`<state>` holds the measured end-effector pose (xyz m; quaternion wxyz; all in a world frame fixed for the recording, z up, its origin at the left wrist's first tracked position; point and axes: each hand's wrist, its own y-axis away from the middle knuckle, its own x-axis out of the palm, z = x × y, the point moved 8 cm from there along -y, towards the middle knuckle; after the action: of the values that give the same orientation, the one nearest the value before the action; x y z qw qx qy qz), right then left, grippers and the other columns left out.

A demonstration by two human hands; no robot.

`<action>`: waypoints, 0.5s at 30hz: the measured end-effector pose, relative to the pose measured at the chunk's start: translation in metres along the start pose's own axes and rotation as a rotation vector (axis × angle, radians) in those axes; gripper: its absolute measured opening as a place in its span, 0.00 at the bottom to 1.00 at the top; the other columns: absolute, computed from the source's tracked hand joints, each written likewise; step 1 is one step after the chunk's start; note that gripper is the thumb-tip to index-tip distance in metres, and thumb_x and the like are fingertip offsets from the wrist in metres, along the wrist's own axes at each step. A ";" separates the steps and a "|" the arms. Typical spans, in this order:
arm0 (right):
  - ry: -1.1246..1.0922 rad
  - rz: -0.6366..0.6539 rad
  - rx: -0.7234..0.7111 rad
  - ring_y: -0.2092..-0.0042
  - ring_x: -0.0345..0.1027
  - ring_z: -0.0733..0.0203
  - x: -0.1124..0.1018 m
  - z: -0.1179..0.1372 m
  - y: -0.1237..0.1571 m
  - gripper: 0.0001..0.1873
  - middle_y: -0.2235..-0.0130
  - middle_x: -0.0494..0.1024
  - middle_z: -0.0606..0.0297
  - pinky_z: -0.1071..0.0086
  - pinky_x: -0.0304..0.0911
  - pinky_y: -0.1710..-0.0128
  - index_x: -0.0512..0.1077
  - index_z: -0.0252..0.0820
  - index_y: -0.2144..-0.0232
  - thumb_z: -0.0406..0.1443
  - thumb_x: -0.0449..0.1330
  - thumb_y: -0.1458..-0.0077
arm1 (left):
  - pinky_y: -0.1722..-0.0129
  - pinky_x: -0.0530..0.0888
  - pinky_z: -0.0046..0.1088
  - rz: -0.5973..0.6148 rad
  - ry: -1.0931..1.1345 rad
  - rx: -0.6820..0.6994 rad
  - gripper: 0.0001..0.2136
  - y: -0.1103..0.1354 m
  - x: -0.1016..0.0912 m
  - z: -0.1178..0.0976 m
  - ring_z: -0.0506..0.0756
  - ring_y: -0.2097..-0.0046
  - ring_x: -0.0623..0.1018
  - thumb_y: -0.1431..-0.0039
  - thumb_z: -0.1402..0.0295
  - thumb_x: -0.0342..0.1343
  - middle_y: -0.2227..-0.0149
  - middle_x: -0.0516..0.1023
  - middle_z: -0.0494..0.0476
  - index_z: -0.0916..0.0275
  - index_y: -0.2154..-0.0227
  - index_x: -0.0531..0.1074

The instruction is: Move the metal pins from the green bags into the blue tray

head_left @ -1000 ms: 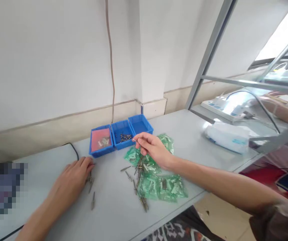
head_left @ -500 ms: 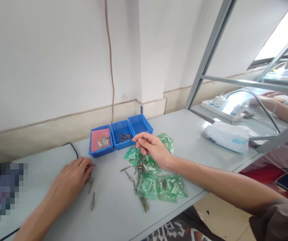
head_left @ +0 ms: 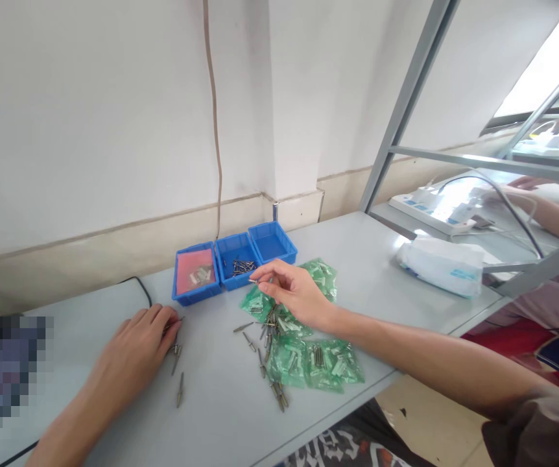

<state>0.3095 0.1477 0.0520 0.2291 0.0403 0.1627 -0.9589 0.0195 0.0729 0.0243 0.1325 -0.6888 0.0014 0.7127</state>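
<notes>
My right hand [head_left: 292, 288] is closed in a pinch, with a small shiny metal pin [head_left: 253, 281] between thumb and fingertips, just in front of the middle blue bin [head_left: 235, 243]. Dark metal pins lie inside that bin. On the left, my left hand [head_left: 141, 340] rests on the table with fingers curled around a thin metal bit [head_left: 175, 322], its tip just showing. Beside it lie loose metal bits [head_left: 180, 389] with slim shanks and thicker ends. Under and near my right hand are several green plastic bags [head_left: 286, 363] of small metal parts, and more loose bits [head_left: 261, 363].
The left blue bin [head_left: 177, 275] holds a pink sheet and a clear bag of parts; the right blue bin [head_left: 273, 240] stands beside the middle one. A white tissue pack [head_left: 440, 266] lies near a metal frame [head_left: 406, 84]. Beyond are a power strip [head_left: 430, 211] and another person's arm [head_left: 547, 211].
My right hand has shifted slightly left and down from the edge of the middle bin, still pinching the small metal pin. My left hand is nearly unmoved.
</notes>
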 end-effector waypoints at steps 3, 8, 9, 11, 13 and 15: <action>-0.008 0.007 0.005 0.71 0.63 0.65 0.001 0.000 0.000 0.12 0.62 0.76 0.65 0.70 0.64 0.70 0.79 0.47 0.53 0.44 0.65 0.34 | 0.57 0.69 0.40 0.006 0.013 -0.005 0.18 0.000 0.000 0.000 0.62 0.59 0.76 0.26 0.57 0.39 0.62 0.77 0.58 0.58 0.60 0.72; -0.157 0.053 0.070 0.73 0.61 0.68 0.005 -0.001 -0.001 0.15 0.59 0.79 0.63 0.70 0.64 0.69 0.78 0.43 0.54 0.47 0.61 0.31 | 0.57 0.70 0.39 -0.021 0.045 -0.006 0.18 0.000 -0.004 0.000 0.61 0.60 0.76 0.27 0.56 0.40 0.63 0.76 0.58 0.58 0.61 0.72; -0.201 0.069 0.091 0.73 0.61 0.69 0.006 -0.002 -0.001 0.16 0.60 0.78 0.63 0.70 0.63 0.69 0.79 0.42 0.54 0.47 0.61 0.31 | 0.57 0.70 0.39 -0.021 0.053 -0.010 0.18 0.000 -0.004 0.000 0.61 0.60 0.76 0.27 0.56 0.40 0.63 0.76 0.58 0.58 0.62 0.72; -0.296 0.106 0.130 0.72 0.61 0.69 0.010 -0.004 0.000 0.16 0.63 0.76 0.65 0.71 0.62 0.70 0.79 0.41 0.54 0.48 0.62 0.32 | 0.58 0.70 0.39 -0.013 0.054 -0.018 0.18 0.000 -0.004 0.000 0.60 0.60 0.76 0.27 0.56 0.40 0.63 0.77 0.58 0.58 0.62 0.72; -0.384 0.134 0.165 0.72 0.61 0.69 0.014 -0.007 0.000 0.16 0.65 0.73 0.66 0.71 0.61 0.70 0.80 0.41 0.54 0.47 0.63 0.33 | 0.58 0.70 0.39 -0.004 0.040 -0.021 0.18 0.000 -0.003 0.000 0.61 0.60 0.76 0.26 0.56 0.39 0.63 0.76 0.58 0.58 0.61 0.71; -0.445 0.142 0.201 0.72 0.61 0.69 0.015 -0.010 0.001 0.16 0.65 0.72 0.67 0.71 0.61 0.70 0.80 0.41 0.54 0.47 0.65 0.34 | 0.58 0.70 0.40 -0.001 0.026 -0.017 0.18 0.000 -0.003 -0.001 0.61 0.60 0.76 0.26 0.56 0.39 0.63 0.76 0.58 0.58 0.61 0.71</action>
<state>0.2964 0.1440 0.0398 0.3210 -0.1377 0.0091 -0.9370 0.0203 0.0722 0.0270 0.1272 -0.6990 -0.0033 0.7038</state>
